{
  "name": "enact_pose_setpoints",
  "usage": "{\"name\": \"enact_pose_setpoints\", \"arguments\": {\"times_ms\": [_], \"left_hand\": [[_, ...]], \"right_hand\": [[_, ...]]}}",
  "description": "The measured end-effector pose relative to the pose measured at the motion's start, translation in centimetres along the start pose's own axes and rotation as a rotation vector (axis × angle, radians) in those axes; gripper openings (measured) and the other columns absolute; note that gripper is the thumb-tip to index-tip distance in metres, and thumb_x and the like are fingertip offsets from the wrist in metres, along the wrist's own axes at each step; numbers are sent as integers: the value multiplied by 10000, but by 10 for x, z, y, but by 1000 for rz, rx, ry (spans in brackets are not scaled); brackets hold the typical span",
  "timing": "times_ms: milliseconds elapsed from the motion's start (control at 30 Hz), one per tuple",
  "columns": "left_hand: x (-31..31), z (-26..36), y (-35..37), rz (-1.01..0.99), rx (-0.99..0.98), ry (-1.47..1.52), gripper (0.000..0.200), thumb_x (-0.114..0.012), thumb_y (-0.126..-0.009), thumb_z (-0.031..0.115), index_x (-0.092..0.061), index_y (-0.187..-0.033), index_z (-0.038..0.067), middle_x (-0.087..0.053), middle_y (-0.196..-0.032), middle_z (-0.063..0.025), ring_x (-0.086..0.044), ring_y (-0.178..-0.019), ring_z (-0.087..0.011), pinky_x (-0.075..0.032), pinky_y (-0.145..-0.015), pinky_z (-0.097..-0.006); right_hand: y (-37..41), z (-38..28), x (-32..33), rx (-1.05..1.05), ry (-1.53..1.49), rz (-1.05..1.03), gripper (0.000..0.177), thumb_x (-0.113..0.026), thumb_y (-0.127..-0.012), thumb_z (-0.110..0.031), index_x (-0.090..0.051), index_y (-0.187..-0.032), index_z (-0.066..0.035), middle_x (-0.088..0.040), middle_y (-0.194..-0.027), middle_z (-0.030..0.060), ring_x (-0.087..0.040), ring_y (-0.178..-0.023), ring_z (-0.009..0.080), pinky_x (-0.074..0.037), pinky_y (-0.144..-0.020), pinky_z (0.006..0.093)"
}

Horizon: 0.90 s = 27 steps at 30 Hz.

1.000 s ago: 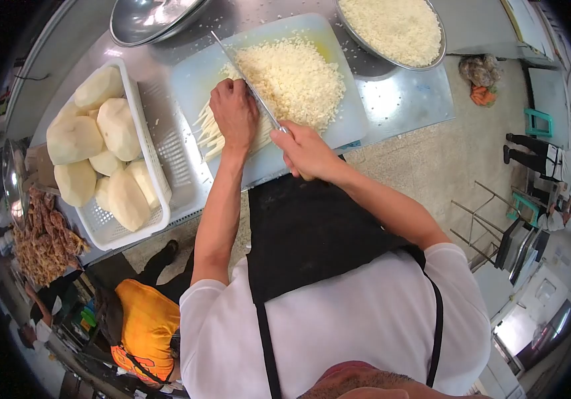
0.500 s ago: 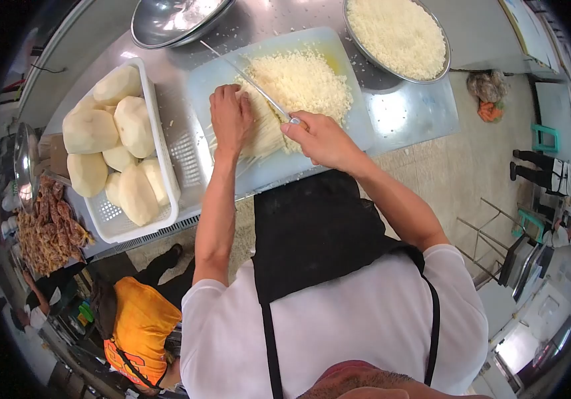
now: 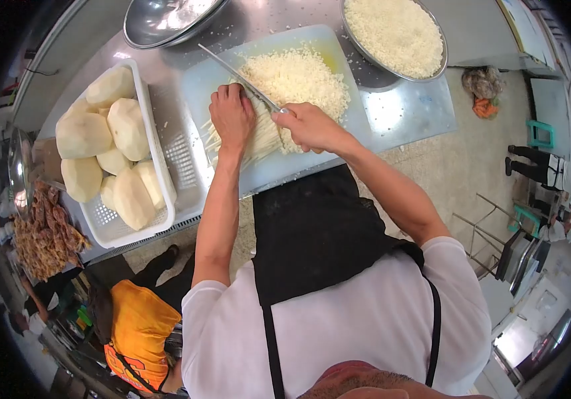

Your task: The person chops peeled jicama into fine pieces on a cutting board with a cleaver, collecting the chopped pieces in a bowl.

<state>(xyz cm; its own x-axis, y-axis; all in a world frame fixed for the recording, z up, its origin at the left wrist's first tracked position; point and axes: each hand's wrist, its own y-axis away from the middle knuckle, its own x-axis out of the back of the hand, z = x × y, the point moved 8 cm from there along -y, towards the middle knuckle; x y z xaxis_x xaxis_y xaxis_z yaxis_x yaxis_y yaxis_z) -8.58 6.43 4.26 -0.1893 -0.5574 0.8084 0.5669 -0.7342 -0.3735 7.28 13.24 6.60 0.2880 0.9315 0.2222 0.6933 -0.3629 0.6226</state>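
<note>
Pale strips could slip under the left hand, inviting cuts: its fingers bunch beside the knife, which the right hand's fingers clasp.

Knife handle mostly hidden in the right grip, metal bowls cut off at the top

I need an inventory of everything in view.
table: 1, silver, top
cutting board: 1, pale blue, centre
knife: 1, silver, across board
chopped pieces: many, pale, on board
strips: many, pale, on board
filled bowl: 1, silver, upper right
other bowls: at least 2, silver, upper left
crate: 1, white, left
peeled vegetables: at least 8, cream, in crate
pile: 1, brown, left
stools: 2, green, right
others: several, orange or white shirts, edges
apron: 1, black, on wearer
left hand: 1, bare, on strips
right hand: 1, bare, holding knife
</note>
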Motion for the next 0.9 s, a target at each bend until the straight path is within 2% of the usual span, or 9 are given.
{"name": "enact_pose_setpoints", "arguments": {"times_ms": [233, 300, 400, 433, 500, 633, 733, 800, 900], "left_hand": [[2, 0, 0, 27, 2, 50, 142, -617, -853, 72, -625, -992, 46, -609, -970, -141, -563, -930, -346, -446, -803, -468], [2, -2, 1, 43, -5, 55, 132, -613, -857, 72, -622, -986, 43, -609, -970, -142, -561, -925, -351, -444, -800, -472], [1, -4, 3, 37, 2, 45, 122, -612, -860, 72, -617, -977, 38, -606, -966, -144, -557, -920, -360, -441, -796, -480], [2, -2, 2, 28, -8, 39, 121, -614, -859, 74, -613, -975, 37, -604, -963, -145, -554, -919, -365, -440, -795, -484], [3, -2, 2, 34, -10, 53, 121, -615, -858, 75, -609, -970, 33, -601, -961, -149, -551, -916, -370, -439, -795, -487], [3, -2, 3, 89, -5, 45, 148, -623, -848, 76, -599, -984, 24, -597, -958, -158, -545, -907, -380, -439, -799, -492], [-3, -6, 2, 20, -2, -7, 173, -619, -856, 72, -595, -1020, 21, -594, -954, -164, -545, -906, -382, -443, -803, -489], [0, -6, 0, 10, 7, 20, 191, -616, -859, 65, -598, -1044, 22, -600, -974, -171, -552, -934, -383, -448, -818, -490], [4, -16, -6, -16, 81, 152, 192, -618, -872, 61, -619, -1060, 25, -620, -1001, -177, -570, -980, -384, -462, -839, -484]], "right_hand": [[2, -5, 0, 90, 38, 23, 509, -532, -1017, -411, -609, -1321, -10, -534, -611, 34, -550, -473, 131, -414, -395, 299], [9, -6, 6, 21, 68, 8, 457, -548, -1008, -432, -630, -1010, 17, -603, -629, 102, -607, -466, 206, -480, -434, 349], [19, -11, 3, 155, 68, 25, 458, -549, -1007, -434, -635, -993, 15, -613, -635, 111, -616, -467, 212, -490, -439, 366], [16, -6, 1, 151, 63, 25, 458, -549, -1007, -434, -635, -993, 15, -613, -635, 111, -616, -467, 212, -490, -439, 366], [3, 2, 4, 55, 88, -5, 510, -555, -1014, -400, -625, -1300, 17, -534, -579, 64, -548, -458, 156, -457, -446, 325], [13, -2, 7, 56, 186, -21, 504, -555, -1013, -398, -633, -1274, 26, -545, -586, 70, -561, -468, 159, -465, -458, 325], [10, 5, 0, 133, 120, 6, 478, -559, -1011, -398, -649, -1213, 25, -560, -597, 72, -565, -472, 160, -462, -454, 330], [-1, 7, -1, 187, 132, 54, 451, -549, -1006, -410, -642, -919, 23, -654, -683, 165, -627, -488, 255, -516, -503, 384], [14, 8, -1, 189, 62, 115, 441, -553, -1008, -395, -638, -942, 33, -633, -669, 159, -612, -492, 251, -500, -502, 377]]}}
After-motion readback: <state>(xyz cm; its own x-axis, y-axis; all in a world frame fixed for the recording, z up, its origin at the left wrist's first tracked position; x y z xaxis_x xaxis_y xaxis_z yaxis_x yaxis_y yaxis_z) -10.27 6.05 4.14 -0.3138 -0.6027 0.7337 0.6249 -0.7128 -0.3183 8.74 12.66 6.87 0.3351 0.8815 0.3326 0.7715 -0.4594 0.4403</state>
